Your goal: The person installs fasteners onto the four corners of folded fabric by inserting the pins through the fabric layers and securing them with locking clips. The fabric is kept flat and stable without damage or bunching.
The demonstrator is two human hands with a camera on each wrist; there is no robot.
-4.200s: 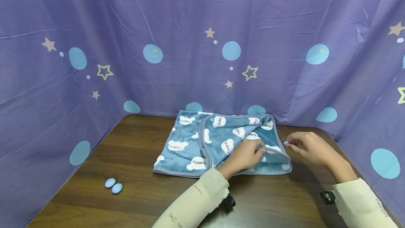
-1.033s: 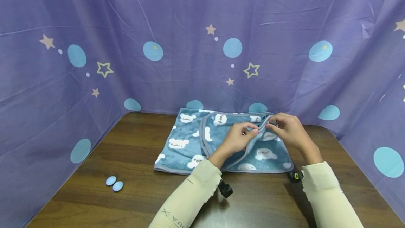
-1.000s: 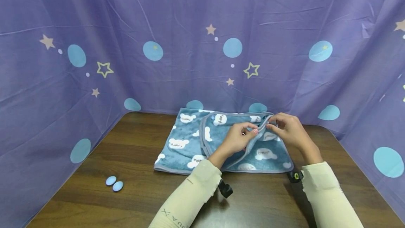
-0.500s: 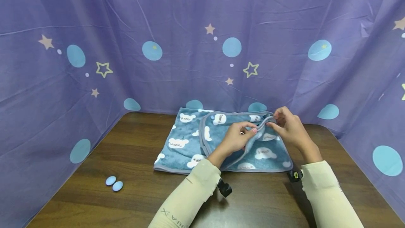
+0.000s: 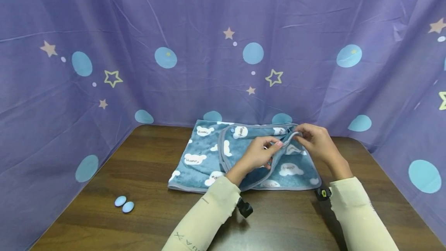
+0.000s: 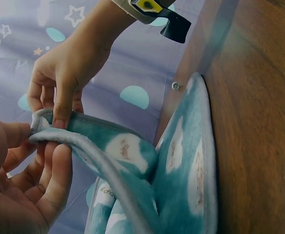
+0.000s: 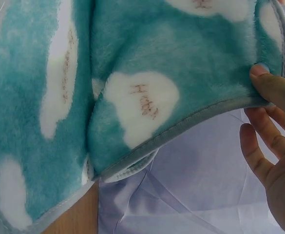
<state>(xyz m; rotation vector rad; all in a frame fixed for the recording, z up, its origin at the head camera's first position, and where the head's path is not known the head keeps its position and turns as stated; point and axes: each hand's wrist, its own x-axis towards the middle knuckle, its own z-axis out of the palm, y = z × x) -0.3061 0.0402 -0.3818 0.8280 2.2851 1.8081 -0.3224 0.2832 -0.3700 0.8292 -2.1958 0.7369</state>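
Note:
A teal plush blanket (image 5: 290,169) with white bear heads and grey edging lies folded on the table, its upper layer lifted at the right. My left hand (image 5: 259,152) pinches the raised grey edge between thumb and fingers, as the left wrist view also shows of the left hand (image 6: 30,180). Close beside it, my right hand (image 5: 318,142) grips the same edge near the back right corner. In the right wrist view, a bit of a light-blue piece (image 7: 263,67) shows at the thumb tip of the right hand (image 7: 274,141); the remainder is hidden.
Two light-blue oval pieces (image 5: 124,204) lie at the left on the brown wooden table (image 5: 156,227). Another small blue dot (image 5: 232,130) sits on the blanket's upper layer near the back. A purple curtain (image 5: 209,30) with stars and circles encloses the table's back and sides.
The right hand, earlier at the right holding a small blue piece apart from the blanket, has moved left onto its edge. The left hand has drawn that edge up and back. Lately the right fingers have lowered slightly.

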